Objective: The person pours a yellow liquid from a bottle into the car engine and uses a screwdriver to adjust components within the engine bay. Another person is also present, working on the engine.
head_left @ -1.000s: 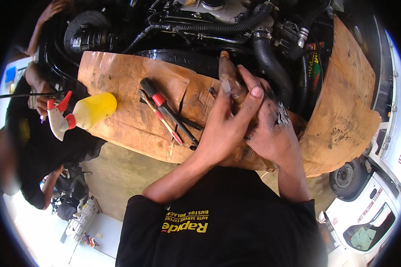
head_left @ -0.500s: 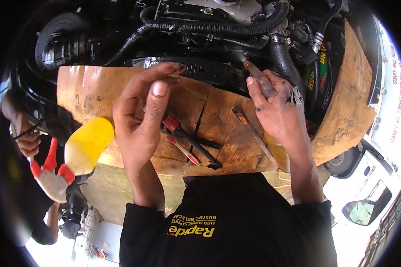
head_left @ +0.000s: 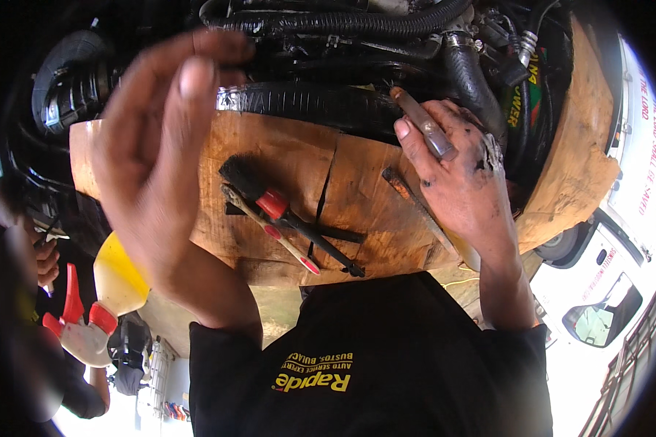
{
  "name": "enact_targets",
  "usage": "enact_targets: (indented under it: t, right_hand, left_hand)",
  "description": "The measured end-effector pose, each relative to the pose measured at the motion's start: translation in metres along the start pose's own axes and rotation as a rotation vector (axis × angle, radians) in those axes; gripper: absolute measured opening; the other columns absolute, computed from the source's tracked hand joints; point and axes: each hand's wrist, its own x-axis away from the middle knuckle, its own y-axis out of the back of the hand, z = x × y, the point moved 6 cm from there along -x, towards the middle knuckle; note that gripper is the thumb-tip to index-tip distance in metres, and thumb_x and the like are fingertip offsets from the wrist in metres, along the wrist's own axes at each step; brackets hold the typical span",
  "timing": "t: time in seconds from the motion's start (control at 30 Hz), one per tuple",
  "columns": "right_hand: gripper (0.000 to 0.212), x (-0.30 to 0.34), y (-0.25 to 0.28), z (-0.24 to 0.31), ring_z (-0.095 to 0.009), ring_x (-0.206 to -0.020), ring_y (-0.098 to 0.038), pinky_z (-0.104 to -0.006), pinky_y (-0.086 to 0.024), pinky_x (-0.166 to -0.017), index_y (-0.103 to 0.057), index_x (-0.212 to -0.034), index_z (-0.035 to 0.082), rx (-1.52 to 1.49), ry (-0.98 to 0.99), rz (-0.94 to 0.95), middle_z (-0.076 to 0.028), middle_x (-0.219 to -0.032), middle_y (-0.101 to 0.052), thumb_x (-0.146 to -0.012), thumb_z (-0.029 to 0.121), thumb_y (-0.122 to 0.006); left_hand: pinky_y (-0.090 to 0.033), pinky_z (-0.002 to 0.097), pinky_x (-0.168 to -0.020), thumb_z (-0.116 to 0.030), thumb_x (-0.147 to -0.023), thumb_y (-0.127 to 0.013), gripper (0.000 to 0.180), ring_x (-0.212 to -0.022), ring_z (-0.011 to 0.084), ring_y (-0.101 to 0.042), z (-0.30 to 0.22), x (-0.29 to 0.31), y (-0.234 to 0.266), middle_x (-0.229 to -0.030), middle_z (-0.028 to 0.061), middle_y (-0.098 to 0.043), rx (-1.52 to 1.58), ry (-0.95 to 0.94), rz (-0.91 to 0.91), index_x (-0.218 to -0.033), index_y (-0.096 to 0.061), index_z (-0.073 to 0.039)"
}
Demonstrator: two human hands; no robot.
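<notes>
My right hand [head_left: 468, 171] is closed around a screwdriver-like tool with a worn, brownish see-through handle [head_left: 424, 127]. It points toward the engine; its far end is lost among the dark parts. My left hand [head_left: 160, 156] is raised over the left of the cardboard [head_left: 375, 247], empty, with fingers curved and apart and slightly blurred. Between my hands lie a black-bristled brush with a red collar [head_left: 273, 204] and a toothbrush [head_left: 272, 231] crossing it. Beside my right wrist rests a thin rusty metal bar [head_left: 415, 210].
A spray bottle with yellow liquid [head_left: 120, 280] is at the left edge. Beyond the cardboard are engine hoses [head_left: 470, 80] and a black curved shroud [head_left: 299, 105]. Another person's hand [head_left: 46, 262] shows at far left. A white vehicle [head_left: 590, 291] stands at right.
My left hand has moved left and up, uncovering the bristles of the brush and the toothbrush's head. My right hand keeps hold of the tool, with its handle tilted slightly differently.
</notes>
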Motion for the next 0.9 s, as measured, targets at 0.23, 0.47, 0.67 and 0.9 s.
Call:
enact_targets:
  t: [0.23,0.47,0.67,0.9]
  right_hand:
    - [0.063,-0.001,0.002,-0.006,-0.029,-0.131,-0.063,-0.04,-0.066,-0.097,-0.066,-0.154,0.025,0.045,0.014,0.016,-0.014,-0.149,-0.059,-0.095,0.005,-0.078]
    - [0.055,-0.01,-0.004,-0.01,-0.027,-0.133,-0.061,-0.0346,-0.069,-0.091,-0.069,-0.149,0.024,0.012,0.013,0.033,-0.011,-0.151,-0.06,-0.098,0.007,-0.077]
    - [0.046,-0.014,-0.008,-0.009,-0.028,-0.133,-0.06,-0.0352,-0.067,-0.093,-0.071,-0.145,0.019,-0.002,-0.005,0.035,-0.009,-0.148,-0.063,-0.1,0.011,-0.077]
    - [0.04,-0.015,-0.008,-0.006,-0.027,-0.13,-0.061,-0.0342,-0.064,-0.099,-0.074,-0.138,0.012,-0.131,-0.035,0.043,-0.011,-0.147,-0.063,-0.098,0.01,-0.078]
  left_hand:
    - [-0.058,0.0359,-0.103,-0.03,-0.116,-0.065,0.039,-0.111,0.0217,-0.076,-0.013,-0.087,-0.01,-0.124,0.014,-0.081,0.054,-0.068,-0.049,-0.132,-0.076,0.004]
    - [-0.058,0.0321,-0.099,-0.027,-0.116,-0.065,0.038,-0.108,0.0176,-0.074,0.054,-0.103,-0.01,-0.12,0.0118,-0.081,-0.032,-0.008,-0.034,-0.13,-0.075,0.007]
    - [-0.057,0.0309,-0.092,-0.031,-0.115,-0.067,0.04,-0.1,0.0156,-0.072,0.062,-0.103,-0.006,-0.107,0.009,-0.079,-0.208,-0.049,-0.061,-0.124,-0.075,0.008]
    - [-0.056,0.0316,-0.08,-0.027,-0.113,-0.07,0.032,-0.085,0.0138,-0.07,0.035,-0.095,-0.029,-0.092,0.0087,-0.077,-0.492,-0.154,-0.162,-0.118,-0.078,0.004]
